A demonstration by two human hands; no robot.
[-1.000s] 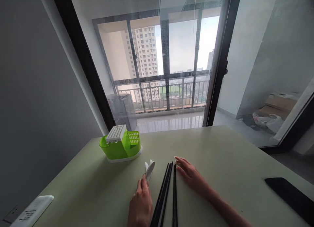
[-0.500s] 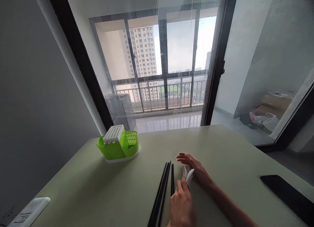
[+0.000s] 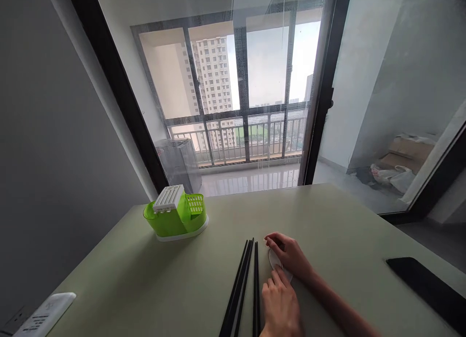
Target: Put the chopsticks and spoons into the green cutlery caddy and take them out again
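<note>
White soup spoons [image 3: 275, 260] lie between my two hands, low over the table; fingers cover much of them, so I cannot tell how many there are. My left hand [image 3: 280, 300] comes from the bottom edge, its fingers closed on the near part of the spoons. On the far side, my right hand [image 3: 291, 255] is curled with its fingertips pinched together at the rim of a spoon bowl. Just left of my left hand, several black chopsticks [image 3: 238, 288] lie lengthwise, with a separate narrow group of chopsticks [image 3: 256, 278] beside them.
A green utensil holder [image 3: 174, 220] with a white slatted top stands at the table's back left. A white power strip [image 3: 45, 313] lies at the left edge, and a dark flat object [image 3: 425, 288] at the right. Beyond the table [image 3: 145, 278] is a glass door.
My right hand has gone from outstretched fingers to a curled pinch at the spoons. My left hand has shifted slightly right, and the spoons sit closer together, with one bowl facing up.
</note>
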